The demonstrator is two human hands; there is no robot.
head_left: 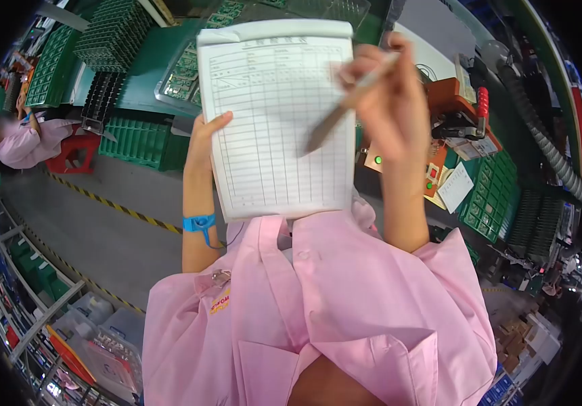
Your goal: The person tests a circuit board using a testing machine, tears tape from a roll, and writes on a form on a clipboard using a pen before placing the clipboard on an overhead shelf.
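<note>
My left hand (206,139) grips the left edge of a thick pad of printed forms (284,155), its thumb lying on top of the page. The pad is held up in front of my chest, with its top sheets folded over at the far edge. A ruled table covers the page; its text is too small to read. Over the pad's right side, my right hand (392,101), smeared by motion, holds a pen (345,108) slanting down to the left across the page. Whether the pen touches the paper I cannot tell. A blue wrist strap (199,223) is around my left wrist.
Clear trays of circuit boards (183,74) lie beyond the pad. Green racks (112,34) stand at the back left. To the right are a red-handled clamp fixture (467,111), lit buttons and a green tray (490,196). A co-worker in pink (30,145) sits far left.
</note>
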